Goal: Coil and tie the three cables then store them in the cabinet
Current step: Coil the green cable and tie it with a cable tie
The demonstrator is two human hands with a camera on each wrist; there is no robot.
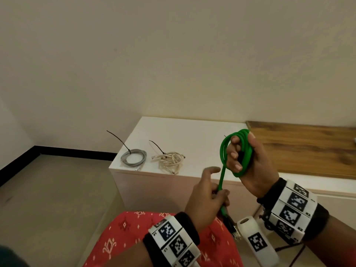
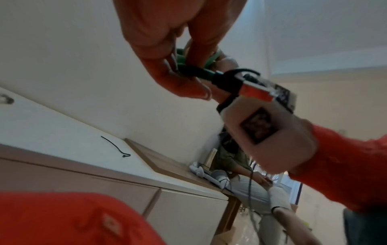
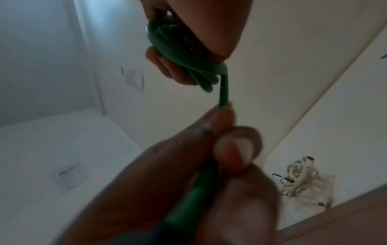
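Green cable (image 1: 237,151) held mid-right of frame, loops wrapped in right hand (image 1: 250,160) | tail near plug pinched by left hand (image 1: 207,199) | last wrap best kept snug, loops even, before zip tie (image 2: 115,146) gets grabbed off counter (image 1: 192,132)

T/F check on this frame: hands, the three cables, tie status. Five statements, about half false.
1. The right hand grips the coiled green cable. True.
2. The left hand holds nothing. False: it pinches the green cable's straight tail.
3. The grey coiled cable and the cream cable bundle lie on the white cabinet top. True.
4. The grey coil lies right of the cream bundle. False: it lies to its left in the head view.
5. The green cable is already tied. False: no tie shows on it, and a loose black zip tie lies on the cabinet top.
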